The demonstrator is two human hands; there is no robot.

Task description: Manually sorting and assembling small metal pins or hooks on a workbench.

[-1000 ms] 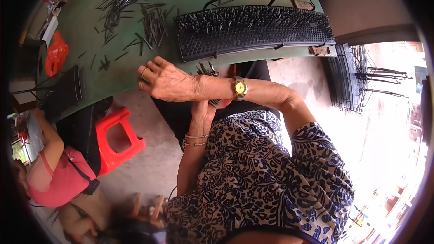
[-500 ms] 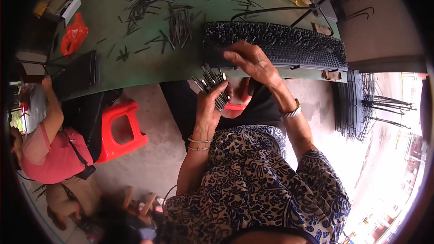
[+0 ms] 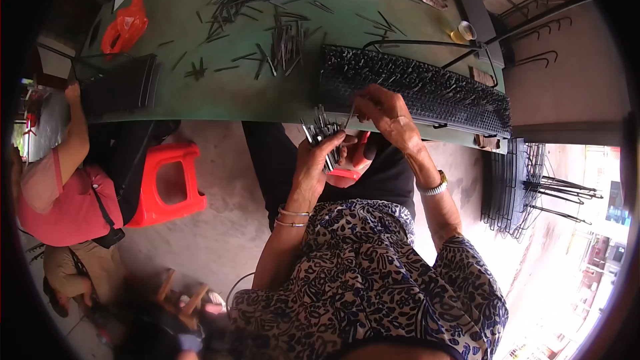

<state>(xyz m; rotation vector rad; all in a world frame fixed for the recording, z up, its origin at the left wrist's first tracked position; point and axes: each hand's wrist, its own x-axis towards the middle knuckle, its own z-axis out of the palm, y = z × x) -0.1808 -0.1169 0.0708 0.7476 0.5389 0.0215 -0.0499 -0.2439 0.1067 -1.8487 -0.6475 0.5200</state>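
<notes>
The right hand (image 3: 387, 117), in the head view, hid part of a black rack (image 3: 460, 99) on the green table (image 3: 220, 97); the left hand (image 3: 313, 159) covered the middle of a bundle of sticks (image 3: 320, 128). Beyond lay loose sticks (image 3: 287, 45), a red bag (image 3: 125, 28) farther left. The left hand gripped the bundle; the right pinched one thin stick (image 3: 350, 115) beside it.

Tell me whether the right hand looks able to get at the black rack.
Probably yes: the right hand is at the near edge of the black rack, with nothing visible blocking it; the left hand, holding rods, is off to its left.
</notes>
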